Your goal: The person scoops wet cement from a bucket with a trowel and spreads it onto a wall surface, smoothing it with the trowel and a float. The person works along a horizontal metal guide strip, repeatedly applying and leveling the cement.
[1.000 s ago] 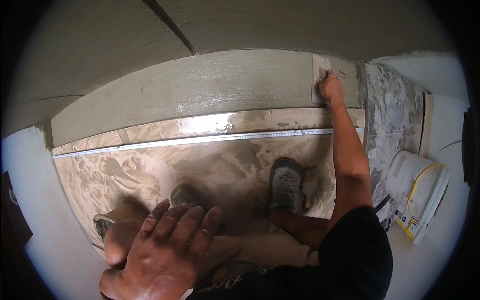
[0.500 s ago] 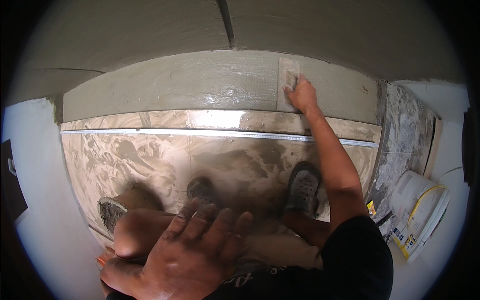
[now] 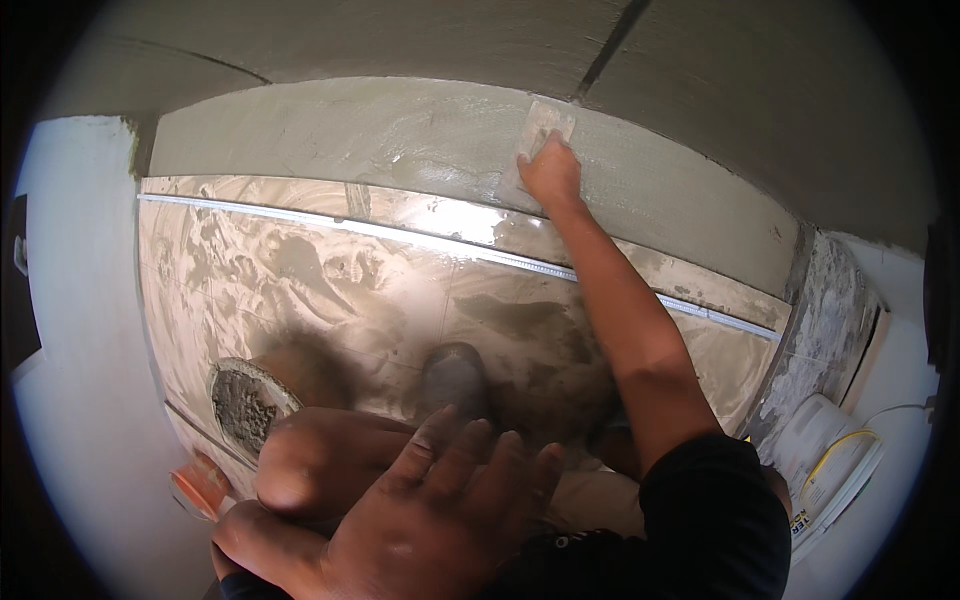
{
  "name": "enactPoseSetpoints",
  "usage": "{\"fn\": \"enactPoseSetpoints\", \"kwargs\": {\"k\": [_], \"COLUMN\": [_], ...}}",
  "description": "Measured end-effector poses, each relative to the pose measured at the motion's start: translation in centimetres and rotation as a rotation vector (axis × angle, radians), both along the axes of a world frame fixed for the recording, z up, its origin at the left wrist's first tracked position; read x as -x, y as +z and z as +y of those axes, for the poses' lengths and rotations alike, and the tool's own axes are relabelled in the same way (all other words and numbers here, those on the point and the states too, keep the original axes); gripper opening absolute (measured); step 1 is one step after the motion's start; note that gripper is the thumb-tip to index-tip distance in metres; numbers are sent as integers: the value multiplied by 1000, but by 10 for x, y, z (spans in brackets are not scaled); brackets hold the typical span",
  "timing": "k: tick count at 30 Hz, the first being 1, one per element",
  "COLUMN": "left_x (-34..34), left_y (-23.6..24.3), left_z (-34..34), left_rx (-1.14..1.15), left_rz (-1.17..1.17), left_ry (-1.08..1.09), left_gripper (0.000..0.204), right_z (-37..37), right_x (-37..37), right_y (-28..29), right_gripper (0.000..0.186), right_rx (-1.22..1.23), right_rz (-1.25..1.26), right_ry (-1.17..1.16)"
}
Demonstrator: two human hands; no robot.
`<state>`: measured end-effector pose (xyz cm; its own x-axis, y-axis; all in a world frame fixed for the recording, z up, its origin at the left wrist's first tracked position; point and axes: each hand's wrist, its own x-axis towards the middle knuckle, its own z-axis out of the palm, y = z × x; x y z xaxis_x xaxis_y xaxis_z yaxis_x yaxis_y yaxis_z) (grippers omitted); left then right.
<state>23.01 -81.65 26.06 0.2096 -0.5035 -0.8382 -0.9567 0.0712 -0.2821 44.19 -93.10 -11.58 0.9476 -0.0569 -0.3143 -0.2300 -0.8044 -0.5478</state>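
My right hand (image 3: 553,172) reaches far forward and is closed on the handle of a flat plastering float (image 3: 548,120). The float's pale blade lies against the band of wet grey mortar (image 3: 350,130) that runs across in front of me. Part of the blade is hidden behind my fingers. Close to me, my left hand (image 3: 430,510) is held out above my lap near my bent knee, fingers stretched and slightly apart, with nothing in it.
A long metal straightedge (image 3: 400,232) lies across the mortar-smeared tiles (image 3: 310,260). At left stand a mortar-filled bucket (image 3: 245,405) and an orange container (image 3: 203,487). A white bucket (image 3: 830,465) lies at right. Grey plastered wall (image 3: 400,40) rises beyond the band.
My right hand has drawn the float leftward over the mortar, and the float is now tilted. The whole view has turned and shifted; my left hand stays spread over my lap.
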Motion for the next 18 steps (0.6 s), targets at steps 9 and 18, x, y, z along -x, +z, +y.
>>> {"fn": "enactPoseSetpoints", "kwargs": {"k": [9, 18], "left_x": [22, 49], "left_y": [-15, -32], "left_z": [21, 17], "left_rx": [-676, -676], "left_rz": [-498, -550], "left_ry": [-1201, -1226], "left_gripper": [154, 126], "right_z": [55, -53], "right_x": [-20, -8], "right_y": [11, 39], "right_gripper": [45, 35], "right_rx": [188, 327], "right_rz": [-10, -142], "right_ry": [210, 666]}}
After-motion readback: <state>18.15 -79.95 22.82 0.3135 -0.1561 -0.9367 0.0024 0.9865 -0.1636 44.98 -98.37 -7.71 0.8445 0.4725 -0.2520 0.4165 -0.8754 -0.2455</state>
